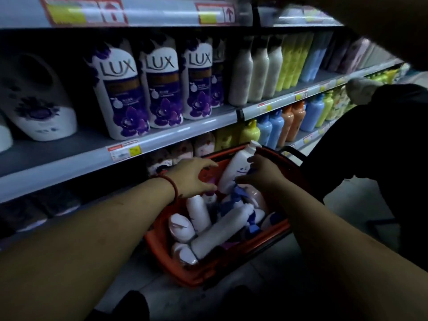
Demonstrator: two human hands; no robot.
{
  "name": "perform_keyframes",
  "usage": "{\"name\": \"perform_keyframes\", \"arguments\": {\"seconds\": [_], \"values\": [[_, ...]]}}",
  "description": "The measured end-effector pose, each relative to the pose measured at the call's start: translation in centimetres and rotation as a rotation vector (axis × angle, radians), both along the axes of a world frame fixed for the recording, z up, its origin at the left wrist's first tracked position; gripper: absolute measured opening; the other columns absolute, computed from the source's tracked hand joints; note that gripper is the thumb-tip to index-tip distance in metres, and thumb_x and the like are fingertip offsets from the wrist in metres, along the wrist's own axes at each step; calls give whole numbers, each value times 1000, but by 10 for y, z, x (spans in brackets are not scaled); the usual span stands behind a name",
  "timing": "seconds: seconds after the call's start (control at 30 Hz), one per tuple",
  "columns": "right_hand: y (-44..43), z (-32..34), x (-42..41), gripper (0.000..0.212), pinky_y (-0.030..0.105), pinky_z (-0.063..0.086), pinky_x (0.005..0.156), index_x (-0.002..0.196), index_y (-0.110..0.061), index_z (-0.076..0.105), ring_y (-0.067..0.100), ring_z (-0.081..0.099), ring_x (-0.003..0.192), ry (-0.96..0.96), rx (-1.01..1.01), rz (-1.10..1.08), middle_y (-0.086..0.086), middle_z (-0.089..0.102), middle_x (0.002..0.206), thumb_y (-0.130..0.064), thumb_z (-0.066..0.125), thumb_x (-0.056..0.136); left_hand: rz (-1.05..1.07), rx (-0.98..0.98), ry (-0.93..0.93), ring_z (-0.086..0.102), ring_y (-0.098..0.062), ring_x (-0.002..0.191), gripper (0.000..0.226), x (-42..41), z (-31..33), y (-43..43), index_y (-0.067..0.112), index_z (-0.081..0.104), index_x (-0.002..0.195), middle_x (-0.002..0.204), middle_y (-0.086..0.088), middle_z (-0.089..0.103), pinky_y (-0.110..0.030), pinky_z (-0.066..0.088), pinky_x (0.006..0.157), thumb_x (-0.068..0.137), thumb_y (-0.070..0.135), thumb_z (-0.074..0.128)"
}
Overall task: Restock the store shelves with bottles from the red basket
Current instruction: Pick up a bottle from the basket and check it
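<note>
Though right hand (261, 174) grips one white bottle (238, 163), left hand (192, 177) spread, empty; red basket (162, 258) mostly full (restocking seemingly barely begun).

The basket (162, 249) sits on the floor (273, 269), just right of the shelves (69, 163). Bottles (217, 232) lie piled in it. At its far end the far bottle (236, 167) leans upward, held by the right hand (259, 172). The left hand (192, 177) hovers just left of it. Lux packs (120, 89) stand on the shelf above, far left.
</note>
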State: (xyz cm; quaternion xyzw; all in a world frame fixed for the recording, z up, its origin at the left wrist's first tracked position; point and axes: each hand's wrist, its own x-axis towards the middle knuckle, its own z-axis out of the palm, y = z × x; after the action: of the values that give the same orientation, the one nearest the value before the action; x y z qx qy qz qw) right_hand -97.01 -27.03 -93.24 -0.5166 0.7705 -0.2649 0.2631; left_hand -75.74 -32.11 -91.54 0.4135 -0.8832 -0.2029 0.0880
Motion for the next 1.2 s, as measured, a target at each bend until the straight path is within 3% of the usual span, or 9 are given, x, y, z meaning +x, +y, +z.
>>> {"name": "perform_keyframes", "arguments": {"seconds": [0.17, 0.33, 0.5, 0.6, 0.67, 0.73, 0.87, 1.1, 1.2], "values": [[-23, -43, -37, 60, 38, 54, 85, 109, -11, 63, 25, 66, 95, -105, 29, -97, 4, 69, 98, -26, 92, 59, 27, 103, 60, 49, -18, 130, 66, -34, -43, -28, 19, 51, 140, 143, -1, 52, -22, 34, 101, 81, 35, 77], [-44, -78, -60, 75, 44, 59, 75, 113, -11, 67, 31, 69, 83, -453, 21, -292, 18, 71, 100, -35, 91, 47, 109, 233, 230, 55, -19, 122, 61, -69, -86, -54, 21, 54, 137, 136, -2, 57, -24, 41, 95, 81, 25, 77], [-59, -77, -49, 67, 29, 53, 58, 128, -11, 53, 21, 66, 81, -689, -34, -351, 17, 64, 112, -13, 85, 70, 201, 362, 370, 55, -16, 114, 61, -94, -108, -70, 17, 51, 137, 131, -2, 58, -32, 47, 95, 82, 22, 76], [-68, -76, -40, 31, 20, 46, 42, 107, 0, 64, 18, 63, 63, -704, -11, -339, 18, 67, 91, -6, 77, 80, 271, 410, 432, 62, -20, 104, 44, -101, -122, -76, 16, 60, 123, 113, 3, 64, -42, 53, 93, 83, 32, 73], [-74, -78, -34, 27, 16, 43, 38, 104, 1, 65, 18, 61, 59, -673, -3, -377, 14, 65, 83, -11, 76, 82, 307, 413, 454, 66, -21, 100, 37, -103, -133, -83, 14, 64, 116, 109, -2, 70, -44, 55, 90, 84, 30, 72], [-85, -82, -24, 37, 19, 48, 42, 106, -2, 61, 20, 63, 62, -649, -15, -419, 13, 66, 84, -20, 79, 80, 342, 432, 485, 67, -22, 100, 32, -103, -134, -87, 10, 67, 117, 109, -7, 71, -41, 55, 90, 84, 10, 67], [-106, -97, -3, 94, 49, 57, 83, 127, -10, 45, 35, 64, 100, -542, -78, -551, 15, 63, 114, -49, 85, 51, 353, 414, 575, 69, -21, 90, 30, -101, -132, -84, 10, 76, 100, 90, -3, 74, -34, 54, 83, 84, -3, 54], [-102, -90, -1, 64, 44, 56, 88, 117, -8, 60, 31, 65, 94, -598, -96, -731, 8, 66, 105, -39, 81, 64, 322, 543, 651, 62, -18, 102, 33, -93, -132, -86, -5, 65, 119, 114, -18, 68, -9, 50, 80, 90, -13, 51], [-94, -81, -5, 75, 50, 59, 80, 125, -3, 56, 34, 67, 90, -788, -157, -759, 13, 66, 104, -29, 82, 59, 303, 596, 648, 58, -14, 105, 36, -94, -125, -86, -3, 61, 127, 122, -13, 65, -8, 46, 77, 92, -7, 56]]}}
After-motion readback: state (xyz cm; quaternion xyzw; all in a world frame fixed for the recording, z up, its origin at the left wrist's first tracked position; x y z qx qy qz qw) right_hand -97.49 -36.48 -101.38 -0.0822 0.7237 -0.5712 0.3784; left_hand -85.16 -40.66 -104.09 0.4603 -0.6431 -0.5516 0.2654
